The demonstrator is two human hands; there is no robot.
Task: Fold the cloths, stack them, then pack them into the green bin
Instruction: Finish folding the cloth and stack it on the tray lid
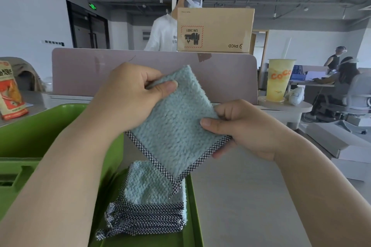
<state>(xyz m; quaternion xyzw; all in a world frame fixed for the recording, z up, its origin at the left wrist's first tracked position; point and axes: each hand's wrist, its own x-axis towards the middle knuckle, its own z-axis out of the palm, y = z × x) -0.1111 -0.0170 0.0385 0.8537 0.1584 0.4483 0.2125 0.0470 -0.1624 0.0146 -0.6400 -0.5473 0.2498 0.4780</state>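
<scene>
A folded, fluffy light-blue cloth with black-and-white checked trim (176, 124) is held in the air by both hands. Its upper edge, at eleven o'clock, is pinched by the left hand (128, 98), the thumb curled over the front. Its side at three o'clock is pinched by the right hand (241, 128), thumb in front and fingers curled behind. At six o'clock below it, a stack of folded matching cloths (148, 206) is laid on a flat green plastic tray (192, 216). The deep green plastic bin (40, 126) is seen at nine o'clock.
</scene>
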